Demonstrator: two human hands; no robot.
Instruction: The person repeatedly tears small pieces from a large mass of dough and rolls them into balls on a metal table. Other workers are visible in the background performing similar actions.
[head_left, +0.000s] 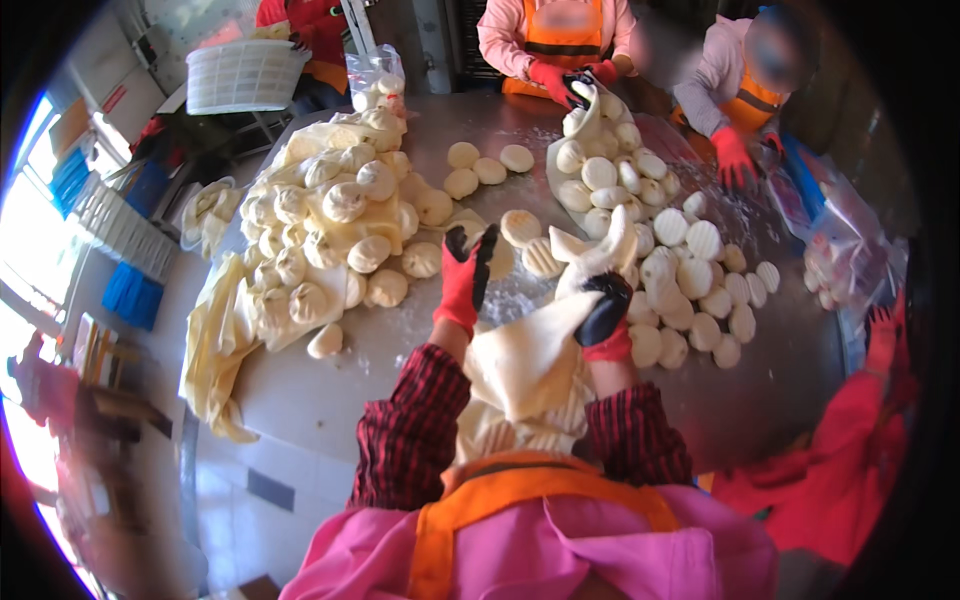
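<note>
My right hand (606, 313), in a red glove with black coating, is closed on a cream cloth (529, 356). One part of the cloth stands up in a twisted peak beyond the fist, and the rest hangs toward my apron. My left hand (465, 279), gloved alike, is raised over the table with thumb and fingers apart and nothing seen between them. Just beyond it lie pale round buns (421, 259). Flat buns with ridged faces (541, 257) sit between my hands. A heap of white buns (694, 277) spreads to the right of my right hand.
Pleated buns (345, 201) are piled on yellowish cloth (217, 352) at the left of the metal table (765, 405). Across it, a co-worker's gloved hands (574, 81) hold another cloth. Another gloved hand (733, 159) is at right, near plastic bags (855, 232). A white basket (240, 75) is at back left.
</note>
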